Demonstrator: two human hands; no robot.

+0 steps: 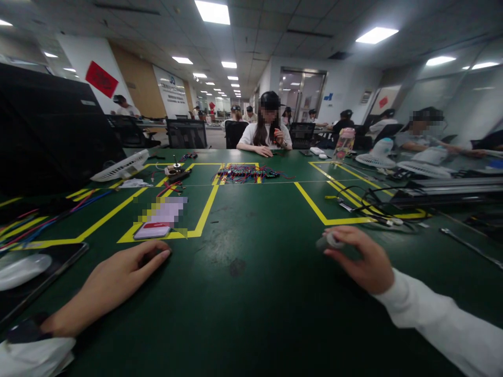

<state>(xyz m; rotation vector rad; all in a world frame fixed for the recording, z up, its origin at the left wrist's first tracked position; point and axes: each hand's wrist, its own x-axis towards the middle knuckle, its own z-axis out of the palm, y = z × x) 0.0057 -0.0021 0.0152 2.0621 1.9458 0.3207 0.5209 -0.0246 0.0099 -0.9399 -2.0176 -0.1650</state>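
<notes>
I hold a small pale round object (334, 240) between the thumb and fingers (353, 234) of my right hand (367, 260), right of the middle of the frame. It looks blurred, with a translucent part on its left side, and I cannot tell exactly what it is. It sits over the green desk (251, 314), just below the yellow tape (346, 221) marked out there.

My left hand (121, 272) is low on the left of the frame, its fingers (151, 245) curled toward the thumb, the gap at the tips narrow. I see nothing held in them, though I cannot tell whether the tips touch. Just above them lies a pale phone-like slab (151, 230) with a red patch, partly pixelated. A dark watch (29, 329) is on my left wrist.

At the left edge, a white mouse (24, 269) rests on a black flat panel (68, 264). A tangle of red and blue wires (245, 174) lies near the upper middle, with a small device (175, 169) to its left. Black cables (371, 201) loop at the right, and a slim metal rod (469, 247) lies near the right edge. A clear bottle (345, 145) stands upright in the upper right. Across the desk, at the upper middle, sits a person (264, 139) in a white top and black cap.
</notes>
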